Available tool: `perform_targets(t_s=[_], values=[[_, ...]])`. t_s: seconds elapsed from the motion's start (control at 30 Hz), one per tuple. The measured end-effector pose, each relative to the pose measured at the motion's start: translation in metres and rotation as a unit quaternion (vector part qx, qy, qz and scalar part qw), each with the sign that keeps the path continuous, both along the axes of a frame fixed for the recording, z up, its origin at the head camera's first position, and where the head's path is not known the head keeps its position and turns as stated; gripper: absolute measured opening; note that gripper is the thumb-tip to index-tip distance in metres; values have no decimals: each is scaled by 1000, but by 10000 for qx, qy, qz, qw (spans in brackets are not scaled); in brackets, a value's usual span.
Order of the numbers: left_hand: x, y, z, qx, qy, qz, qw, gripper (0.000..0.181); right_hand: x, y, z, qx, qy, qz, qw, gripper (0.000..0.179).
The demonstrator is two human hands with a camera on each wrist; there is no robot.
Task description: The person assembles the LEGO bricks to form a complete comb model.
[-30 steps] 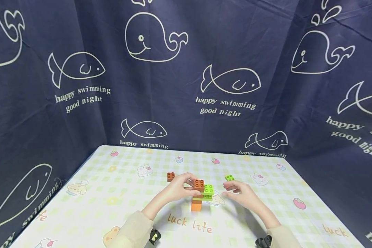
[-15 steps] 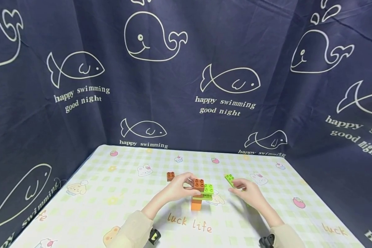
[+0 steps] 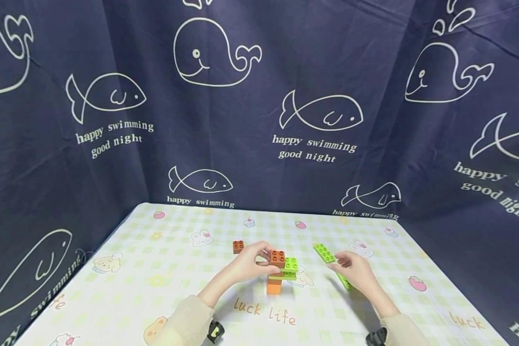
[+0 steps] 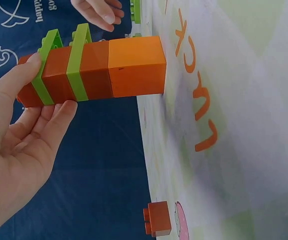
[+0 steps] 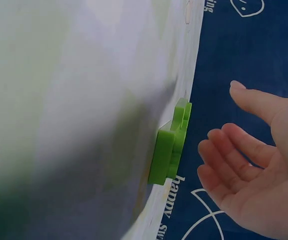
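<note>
My left hand [image 3: 253, 259] grips the upper part of a toy brick tower [image 4: 94, 70], with the thumb on one side and fingers on the other. The tower stands upright, an orange brick at its base, then reddish-brown bricks alternating with two green plates that jut out to the right. My right hand [image 3: 358, 271] hovers with nothing in it, thumb and fingers apart in the right wrist view. Close by it on the tablecloth lies a green studded plate [image 3: 323, 252]. More green [image 3: 344, 281] shows below the right fingers, partly covered by the hand.
A loose reddish-brown brick [image 3: 238, 246] lies behind the left hand, to the left of the tower. The table has a checked, patterned cloth [image 3: 125, 269]. Dark blue curtains [image 3: 259, 158] printed with fish and whales hang around its back and sides.
My right hand has shifted right and toward me, away from the tower, uncovering more of the green pieces. The left hand and tower have stayed in place.
</note>
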State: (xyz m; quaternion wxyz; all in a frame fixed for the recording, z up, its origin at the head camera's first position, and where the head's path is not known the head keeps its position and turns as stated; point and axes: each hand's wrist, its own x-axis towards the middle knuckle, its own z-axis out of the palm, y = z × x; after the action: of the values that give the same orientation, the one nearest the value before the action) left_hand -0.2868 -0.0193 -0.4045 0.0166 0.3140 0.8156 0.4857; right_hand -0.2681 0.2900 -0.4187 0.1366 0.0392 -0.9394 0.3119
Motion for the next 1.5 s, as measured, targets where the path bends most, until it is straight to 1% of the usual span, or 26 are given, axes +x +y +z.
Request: perform_targets(t_s=[0.27, 0.4, 0.57, 0.67, 1.0, 1.23, 1.5], values=[[2, 0, -1, 7, -18, 28, 10000, 33, 1, 5, -1, 215, -215, -163, 9994, 44], [2, 0, -1, 24, -5, 1, 10000, 32, 1, 7, -3, 352, -381, -337, 9981, 44], [1, 0, -3, 27, 20, -9, 10000, 32, 1, 8, -3, 556, -792, -594, 9935, 48], [1, 0, -3, 16, 25, -4, 10000, 32, 1, 9, -4, 640, -952, -676, 9911, 49], [1, 0, -4, 53, -6, 1, 10000, 32, 0, 9, -4, 823, -1049, -622, 9891, 51], [0, -1, -4, 99, 29, -61, 9999, 31, -1, 9, -3, 861, -1215, -588, 9871, 53], [-1, -1, -3, 69, -51, -5, 10000, 32, 0, 6, -5, 867, -1258, -593, 9865, 51]])
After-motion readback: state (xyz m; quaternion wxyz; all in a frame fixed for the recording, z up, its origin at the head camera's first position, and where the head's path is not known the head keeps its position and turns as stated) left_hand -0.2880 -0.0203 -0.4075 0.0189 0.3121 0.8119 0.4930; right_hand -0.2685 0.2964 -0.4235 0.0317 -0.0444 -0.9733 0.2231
